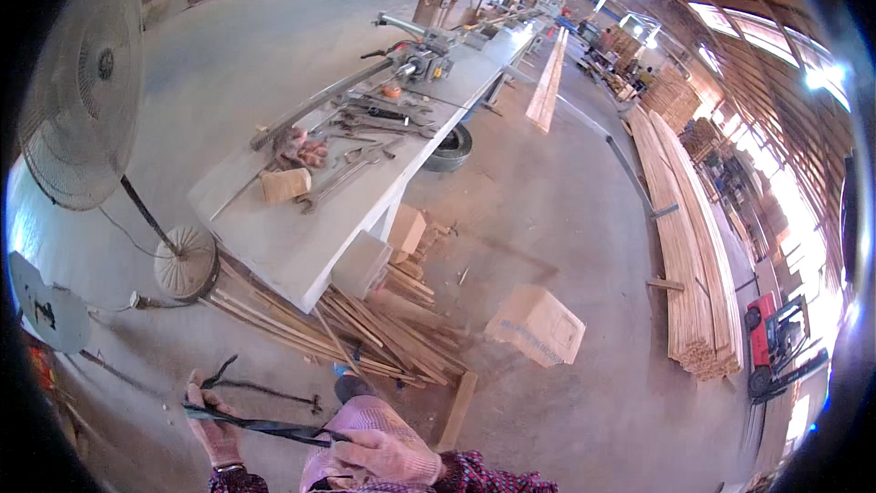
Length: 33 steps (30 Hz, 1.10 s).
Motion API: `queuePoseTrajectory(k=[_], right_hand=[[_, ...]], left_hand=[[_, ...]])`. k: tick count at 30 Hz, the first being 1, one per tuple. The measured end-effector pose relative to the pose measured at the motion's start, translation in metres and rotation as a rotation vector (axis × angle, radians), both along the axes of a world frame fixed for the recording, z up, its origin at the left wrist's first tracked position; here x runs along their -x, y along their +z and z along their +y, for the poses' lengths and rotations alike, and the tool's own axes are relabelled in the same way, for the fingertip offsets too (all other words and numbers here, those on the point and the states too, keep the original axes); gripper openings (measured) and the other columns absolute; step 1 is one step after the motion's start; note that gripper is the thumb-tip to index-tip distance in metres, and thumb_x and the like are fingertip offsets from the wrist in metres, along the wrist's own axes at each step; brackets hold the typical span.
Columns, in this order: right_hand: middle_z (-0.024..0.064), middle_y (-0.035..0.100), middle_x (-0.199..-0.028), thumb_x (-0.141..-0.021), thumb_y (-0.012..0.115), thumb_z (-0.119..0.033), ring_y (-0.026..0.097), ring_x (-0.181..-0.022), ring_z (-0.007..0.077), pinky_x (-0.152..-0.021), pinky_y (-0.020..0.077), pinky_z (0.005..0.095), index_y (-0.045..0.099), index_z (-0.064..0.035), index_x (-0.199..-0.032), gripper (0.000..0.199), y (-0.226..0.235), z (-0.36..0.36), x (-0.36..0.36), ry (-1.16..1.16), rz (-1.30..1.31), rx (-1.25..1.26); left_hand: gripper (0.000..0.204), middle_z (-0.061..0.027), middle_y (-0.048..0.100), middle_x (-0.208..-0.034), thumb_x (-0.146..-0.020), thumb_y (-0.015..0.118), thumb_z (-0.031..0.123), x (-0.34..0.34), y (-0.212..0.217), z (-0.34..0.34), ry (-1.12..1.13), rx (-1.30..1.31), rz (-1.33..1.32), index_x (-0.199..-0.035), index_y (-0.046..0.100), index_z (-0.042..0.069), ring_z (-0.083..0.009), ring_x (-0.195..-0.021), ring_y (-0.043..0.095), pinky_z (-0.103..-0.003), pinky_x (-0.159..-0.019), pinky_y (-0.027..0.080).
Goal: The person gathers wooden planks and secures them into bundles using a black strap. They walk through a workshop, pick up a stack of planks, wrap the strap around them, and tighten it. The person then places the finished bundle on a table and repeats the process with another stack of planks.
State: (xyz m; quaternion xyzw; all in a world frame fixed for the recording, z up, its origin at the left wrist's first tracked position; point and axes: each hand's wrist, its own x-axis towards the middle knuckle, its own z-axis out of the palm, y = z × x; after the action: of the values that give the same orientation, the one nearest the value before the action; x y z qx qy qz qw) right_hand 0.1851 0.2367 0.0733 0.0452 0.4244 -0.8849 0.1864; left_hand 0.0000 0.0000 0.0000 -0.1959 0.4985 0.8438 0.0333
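Note:
A thin black strap (265,426) stretches between my two hands, low in the view and in front of my body. My left hand (214,429) is closed around one end, and a loose tail of the strap curls up and trails off beside it. My right hand (388,456) is closed on the other end, close to my waist. Both hands look covered in pale knit gloves. Below the strap is a pinkish cloth over my leg, and a dark shoe (354,388) shows past it.
Ahead is a long worktable (301,251) with wrenches (342,184), gloves (306,148) and a wood block (285,185). Wood strips (374,333) lie beneath it. A pedestal fan (87,82) stands left. A cardboard box (538,324), stacked boards (689,265) and a red forklift (771,338) are right.

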Motion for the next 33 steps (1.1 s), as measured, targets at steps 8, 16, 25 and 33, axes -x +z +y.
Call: queuePoseTrajectory(k=[8, 16, 25, 33], right_hand=[[0.0001, 0.058, -0.081, -0.098, 0.052, -0.020, 0.053, -0.066, 0.0084, -0.057, 0.0426, 0.0217, 0.061, -0.0011, -0.099, 0.021, 0.020, 0.025, -0.056, -0.588, -0.399, -0.163], [-0.0026, 0.043, -0.058, -0.097, 0.048, -0.033, 0.042, -0.051, 0.0125, -0.060, 0.0420, 0.0310, 0.058, -0.0104, -0.081, 0.029, 0.054, 0.115, -0.129, -1.309, -0.326, 0.551], [-0.0082, 0.050, -0.065, -0.097, 0.049, -0.034, 0.042, -0.049, 0.0037, -0.060, 0.0462, 0.0302, 0.062, -0.0113, -0.093, 0.026, 0.002, 0.249, -0.346, -1.465, 0.286, 0.848], [-0.0112, 0.047, -0.064, -0.092, 0.054, -0.019, 0.038, -0.047, 0.0013, -0.042, 0.0382, 0.0198, 0.054, -0.0163, -0.124, 0.032, 0.034, 0.371, -0.637, -2.314, 0.286, 0.188]], left_hand=[[0.036, 0.0025, 0.055, -0.070, -0.091, 0.062, 0.028, -0.017, 0.014, 0.088, -0.305, 0.042, 0.106, -0.115, 0.058, 0.001, -0.0064, -0.055, 0.050, -0.021, -0.045, 0.043], [0.025, -0.0012, 0.062, -0.075, -0.094, 0.057, 0.027, -0.076, 0.039, 0.182, -0.415, -0.334, -0.286, -0.111, 0.060, 0.009, -0.0126, -0.064, 0.062, -0.028, -0.056, 0.056], [0.020, -0.0022, 0.053, -0.061, -0.092, 0.059, 0.025, -0.215, 0.031, 0.319, -0.930, -0.064, -0.273, -0.097, 0.062, 0.006, -0.0224, -0.058, 0.061, -0.039, -0.052, 0.055], [0.016, 0.0002, 0.043, -0.061, -0.095, 0.048, 0.021, -0.342, 0.020, 0.525, -0.798, -0.367, -0.333, -0.096, 0.055, 0.006, -0.0188, -0.054, 0.047, -0.039, -0.060, 0.046]])
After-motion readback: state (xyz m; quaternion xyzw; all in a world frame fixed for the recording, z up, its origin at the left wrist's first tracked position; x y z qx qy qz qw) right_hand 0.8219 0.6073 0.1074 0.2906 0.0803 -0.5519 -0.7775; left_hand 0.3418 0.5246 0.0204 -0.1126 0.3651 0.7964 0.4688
